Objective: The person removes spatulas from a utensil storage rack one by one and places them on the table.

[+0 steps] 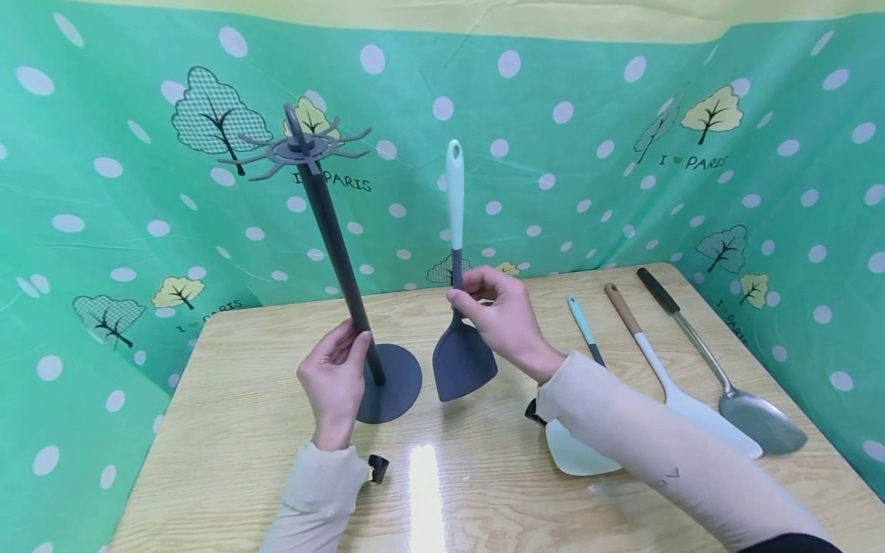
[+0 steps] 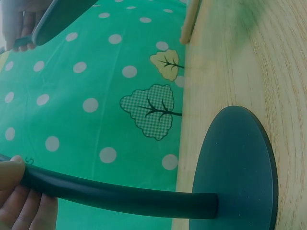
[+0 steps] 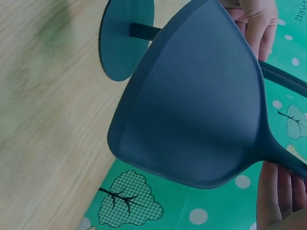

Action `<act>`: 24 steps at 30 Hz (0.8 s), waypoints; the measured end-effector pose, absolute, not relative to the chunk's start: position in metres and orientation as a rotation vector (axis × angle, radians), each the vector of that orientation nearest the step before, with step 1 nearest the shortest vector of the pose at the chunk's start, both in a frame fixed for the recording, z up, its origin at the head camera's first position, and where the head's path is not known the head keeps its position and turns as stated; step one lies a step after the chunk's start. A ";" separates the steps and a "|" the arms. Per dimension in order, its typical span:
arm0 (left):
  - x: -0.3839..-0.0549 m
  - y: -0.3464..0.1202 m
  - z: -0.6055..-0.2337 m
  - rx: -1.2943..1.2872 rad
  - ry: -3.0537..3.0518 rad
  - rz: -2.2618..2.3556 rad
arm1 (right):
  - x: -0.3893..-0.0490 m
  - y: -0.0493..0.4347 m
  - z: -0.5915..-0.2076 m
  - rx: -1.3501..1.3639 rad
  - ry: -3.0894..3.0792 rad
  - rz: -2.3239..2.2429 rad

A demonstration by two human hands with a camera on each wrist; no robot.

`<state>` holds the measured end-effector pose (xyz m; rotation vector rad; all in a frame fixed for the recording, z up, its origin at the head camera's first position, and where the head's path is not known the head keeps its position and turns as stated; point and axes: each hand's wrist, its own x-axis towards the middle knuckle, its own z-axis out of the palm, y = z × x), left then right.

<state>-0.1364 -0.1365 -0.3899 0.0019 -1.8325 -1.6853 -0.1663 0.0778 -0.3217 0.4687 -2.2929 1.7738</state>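
My left hand [image 1: 336, 376] grips the lower pole of a dark grey utensil stand [image 1: 335, 238], which has a round base on the table and a ring of hooks on top. In the left wrist view, fingers and thumb wrap the pole [image 2: 110, 194] above the base [image 2: 235, 167]. My right hand [image 1: 503, 319] pinches the neck of a dark grey turner [image 1: 465, 365] with a mint handle. The turner is upright, handle up and blade down, to the right of the stand. Its broad blade [image 3: 192, 100] fills the right wrist view, with fingers [image 3: 268, 196] at the neck.
To the right lie a mint-handled turner [image 1: 577, 449] partly under my right forearm, a white turner with a wooden handle [image 1: 712, 418], and a metal turner with a black handle [image 1: 760, 422]. A green dotted curtain [image 1: 553, 184] hangs behind the wooden table [image 1: 228, 430].
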 end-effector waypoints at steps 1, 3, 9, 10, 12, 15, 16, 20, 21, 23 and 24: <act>-0.136 -0.136 -0.390 0.003 -1.833 -1.685 | -0.164 0.078 -0.319 0.468 -2.287 1.791; -0.136 -0.136 -0.390 0.002 -1.832 -1.685 | -0.159 0.078 -0.312 0.453 -2.289 1.813; -0.136 -0.136 -0.390 -0.003 -1.831 -1.683 | -0.161 0.084 -0.316 0.415 -2.283 1.843; -0.136 -0.136 -0.390 -0.005 -1.830 -1.683 | -0.161 0.084 -0.316 0.411 -2.280 1.848; -0.136 -0.136 -0.390 -0.007 -1.830 -1.684 | -0.161 0.086 -0.317 0.401 -2.280 1.858; -0.136 -0.136 -0.390 -0.012 -1.826 -1.687 | -0.161 0.088 -0.318 0.389 -2.287 1.860; -0.136 -0.136 -0.390 -0.013 -1.825 -1.688 | -0.161 0.088 -0.318 0.384 -2.292 1.858; -0.137 -0.137 -0.391 -0.022 -1.822 -1.682 | -0.162 0.091 -0.321 0.372 -2.303 1.862; -0.138 -0.137 -0.392 -0.024 -1.821 -1.679 | -0.162 0.092 -0.321 0.370 -2.303 1.868; -0.138 -0.137 -0.394 -0.026 -1.818 -1.676 | -0.163 0.093 -0.323 0.367 -2.304 1.875; -0.139 -0.137 -0.394 -0.026 -1.818 -1.674 | -0.163 0.093 -0.323 0.366 -2.304 1.878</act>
